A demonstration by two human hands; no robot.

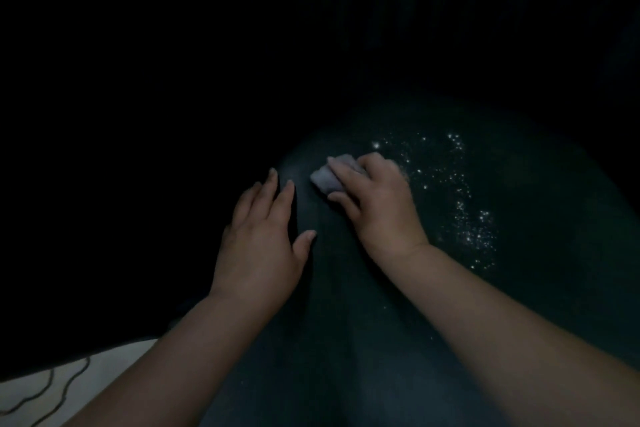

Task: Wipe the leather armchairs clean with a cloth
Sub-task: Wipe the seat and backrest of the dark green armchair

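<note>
— Head view is very dark. What are the hands doing?

— The right hand (375,199) has its fingers curled over a small folded pale cloth (329,174), pressing it down on the dark leather of the armchair (346,288). The left hand (261,236) lies flat just beside it, fingers spread, empty, apparently bracing on the same surface.

— How far along would you say the wiping is?

— Only partway, I'd judge. Just beyond and to the outer side of the right hand a scatter of bright specks (460,204) glitters on the leather; droplets or dust, I cannot tell which. That patch looks not yet wiped. The leather between the two hands and nearer the wearer shows none.

— And the rest of the chair?

— Everything further out from the hands is black, so nothing can be said of it, nor of any other armchair. Near the left forearm, a pale patterned surface (69,388) shows at the corner.
</note>
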